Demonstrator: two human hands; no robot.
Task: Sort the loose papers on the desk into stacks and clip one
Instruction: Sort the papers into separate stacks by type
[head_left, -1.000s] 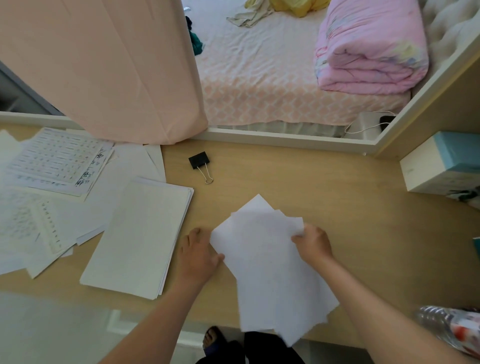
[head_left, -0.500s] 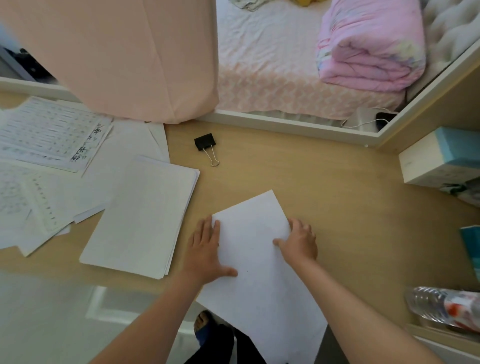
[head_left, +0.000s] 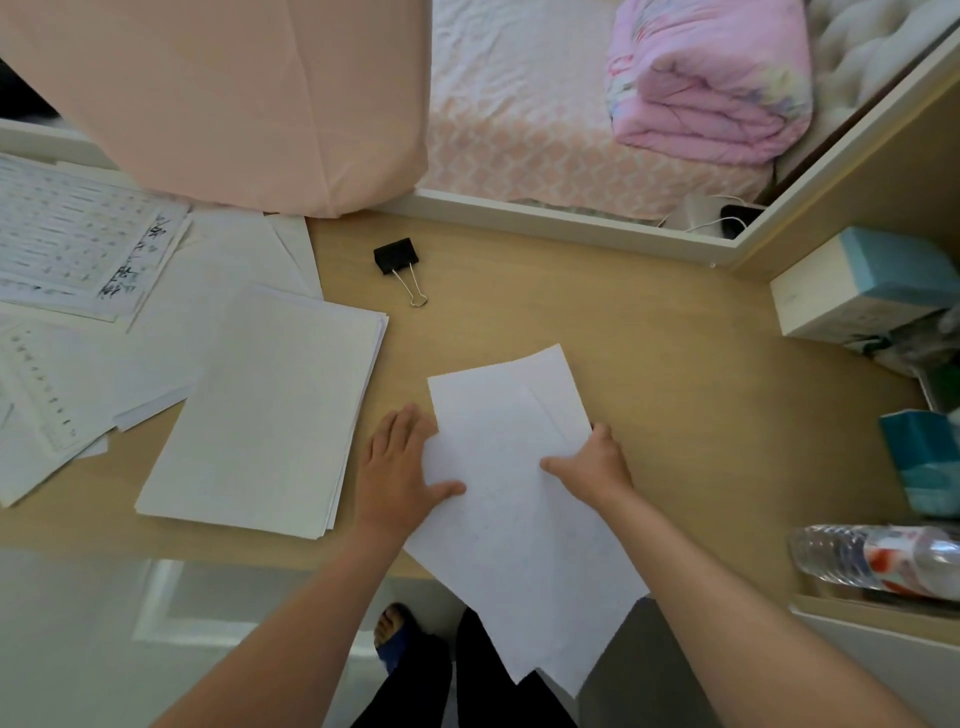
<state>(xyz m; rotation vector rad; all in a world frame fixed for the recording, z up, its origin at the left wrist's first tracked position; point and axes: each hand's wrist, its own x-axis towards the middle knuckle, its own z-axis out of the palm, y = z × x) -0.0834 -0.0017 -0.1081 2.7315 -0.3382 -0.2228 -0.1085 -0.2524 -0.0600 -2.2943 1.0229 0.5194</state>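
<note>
Left grip (head_left: 400, 467) released: fingers straight and flat on the light wooden tabletop (head_left: 649, 364), thumb lying on the sheaf of white paper sheets (head_left: 509, 519). Right grip (head_left: 592, 462) grasped the sheaf's right edge, thumb on top. Sheaf overhung the near tabletop edge. Black binder clip (head_left: 397, 257) lay apart, farther back. Versus 0.5 s ago: sheets no longer squared, far corners offset.
</note>
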